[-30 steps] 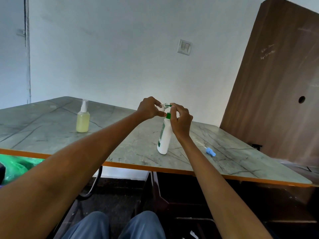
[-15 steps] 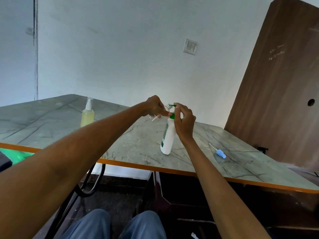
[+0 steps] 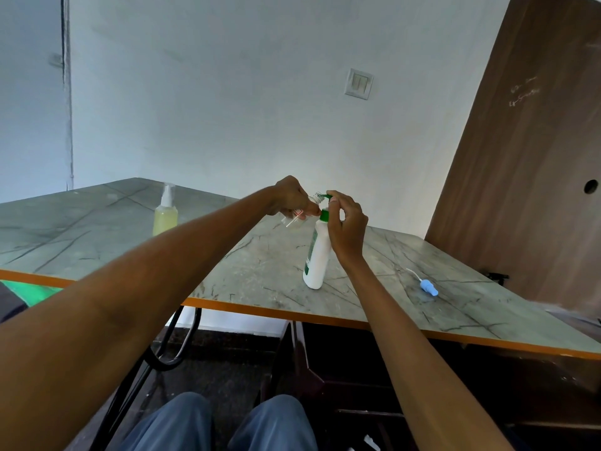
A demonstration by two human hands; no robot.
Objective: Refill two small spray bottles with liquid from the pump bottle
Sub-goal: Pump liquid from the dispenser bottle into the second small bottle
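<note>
Presently, seated at a marble-patterned table (image 3: 260, 271) with an orange edge; both bare arms reach forward over it. White pump bottle (image 3: 317, 255) stands upright on the tabletop near the front edge, green collar and green pump head at its top. Right hand (image 3: 346, 222) is at that pump head, fingers curled round the green top, wrist just beside the bottle's shoulder. Left hand (image 3: 292, 200) holds a small clear spray bottle (image 3: 300, 214) tilted on a slant, its open neck raised up to the pump spout, its base pointing down and to the left; fingers curled about it, thumb side toward the pump. The clear bottle is off the table, in the air, touching or nearly touching the spout; cannot tell which. Its fill level cannot be read. A second small spray bottle (image 3: 165, 213), holding pale yellow liquid and with a white sprayer and clear cap on, stands upright farther back on the left part of the table, well apart from the hands. A blue sprayer head with a thin white dip tube (image 3: 428, 287) lies flat on the table to the right of the pump bottle, apart from it. Knees in blue trousers (image 3: 208, 424) show below the table edge. White wall behind with a light switch (image 3: 358, 83); brown wooden panel (image 3: 533, 157) at right
</note>
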